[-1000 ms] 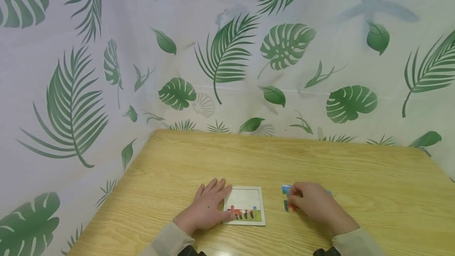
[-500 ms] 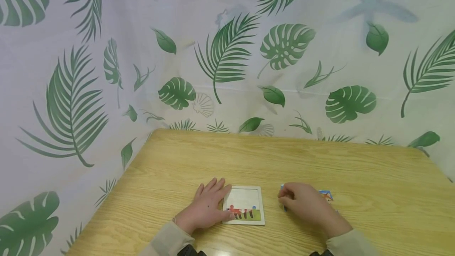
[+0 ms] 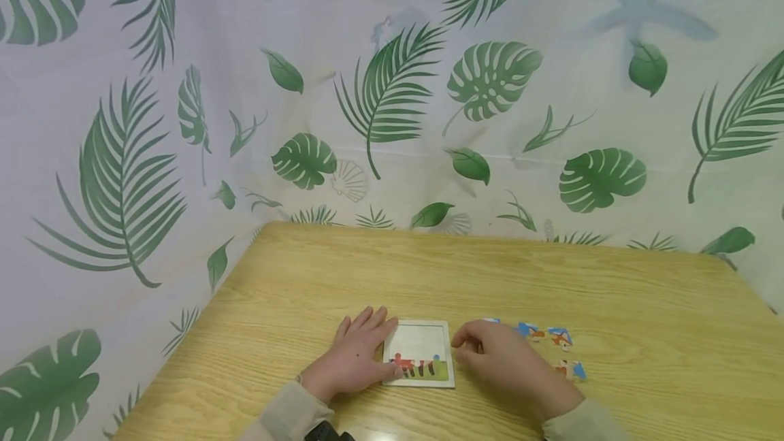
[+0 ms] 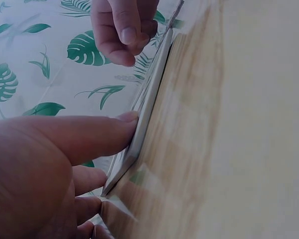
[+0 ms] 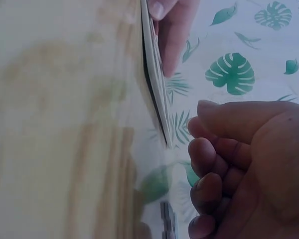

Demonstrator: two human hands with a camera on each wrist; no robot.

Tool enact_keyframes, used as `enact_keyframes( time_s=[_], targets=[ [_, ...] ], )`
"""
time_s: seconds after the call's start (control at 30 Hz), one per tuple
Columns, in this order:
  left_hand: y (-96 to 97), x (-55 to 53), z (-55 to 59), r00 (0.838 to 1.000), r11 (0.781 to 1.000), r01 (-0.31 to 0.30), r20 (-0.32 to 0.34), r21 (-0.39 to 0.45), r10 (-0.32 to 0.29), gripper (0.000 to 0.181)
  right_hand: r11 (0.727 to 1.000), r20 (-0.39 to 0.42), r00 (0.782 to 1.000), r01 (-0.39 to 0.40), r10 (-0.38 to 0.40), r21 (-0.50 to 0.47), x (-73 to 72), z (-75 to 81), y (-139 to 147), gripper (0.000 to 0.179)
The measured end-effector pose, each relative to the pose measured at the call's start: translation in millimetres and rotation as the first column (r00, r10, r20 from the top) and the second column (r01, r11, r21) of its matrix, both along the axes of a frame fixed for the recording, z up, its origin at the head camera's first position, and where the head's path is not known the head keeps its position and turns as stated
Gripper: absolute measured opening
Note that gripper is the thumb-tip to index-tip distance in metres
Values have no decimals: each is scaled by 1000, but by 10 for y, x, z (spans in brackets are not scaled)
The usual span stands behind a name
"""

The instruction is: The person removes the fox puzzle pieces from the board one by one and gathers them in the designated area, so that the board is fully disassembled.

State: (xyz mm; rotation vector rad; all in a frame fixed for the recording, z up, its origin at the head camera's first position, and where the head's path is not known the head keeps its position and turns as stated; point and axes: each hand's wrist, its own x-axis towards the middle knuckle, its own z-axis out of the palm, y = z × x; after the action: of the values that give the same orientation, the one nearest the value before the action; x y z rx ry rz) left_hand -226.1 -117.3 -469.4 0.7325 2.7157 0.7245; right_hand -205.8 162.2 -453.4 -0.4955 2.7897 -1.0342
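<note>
A square white puzzle tray (image 3: 452,369) lies on the table in the head view. Along its lower edge sits a fitted strip of red, black and green puzzle pieces (image 3: 419,368). Spread over the tray's left side, my left hand (image 3: 357,358) rests with straight fingers, its thumb on the lower left corner. My right hand (image 3: 503,358) is just right of the tray, thumb and index finger close together. In the right wrist view, the curled fingers (image 5: 203,152) show no piece between the tips; whether a thin one is hidden there I cannot tell.
Several loose puzzle pieces (image 3: 560,337) in blue and orange lie right of and behind my right hand. One blue-edged piece (image 3: 491,320) peeks out beyond its knuckles. The wooden table (image 3: 343,271) ends at a leaf-patterned curtain (image 3: 404,121).
My right hand has moved left from the loose pieces to the tray's right edge, uncovering several pieces behind it. The left hand and tray have stayed in place.
</note>
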Motion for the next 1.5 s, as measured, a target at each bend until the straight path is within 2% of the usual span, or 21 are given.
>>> enact_keyframes(
  time_s=[0.23,0.43,0.7,0.93,1.5],
  targets=[
    [-3,10,-8,1000,1000,-5,7,16,5,84,998,62,997,-44,46,-34,31,-22,-181,11],
    [-5,8,3,1000,999,0,8,37,0,86,997,28,997,-77,77,-8,44,-62,-276,14],
    [4,0,14,1000,999,-3,12,41,3,91,998,11,998,-62,62,24,56,-145,-360,17],
    [23,18,20,1000,999,-9,-6,41,10,93,997,-20,998,-54,55,56,93,-141,-425,18],
    [39,21,3,999,999,-30,-37,26,31,92,999,-29,999,-28,29,23,136,-129,-436,22]
  ],
)
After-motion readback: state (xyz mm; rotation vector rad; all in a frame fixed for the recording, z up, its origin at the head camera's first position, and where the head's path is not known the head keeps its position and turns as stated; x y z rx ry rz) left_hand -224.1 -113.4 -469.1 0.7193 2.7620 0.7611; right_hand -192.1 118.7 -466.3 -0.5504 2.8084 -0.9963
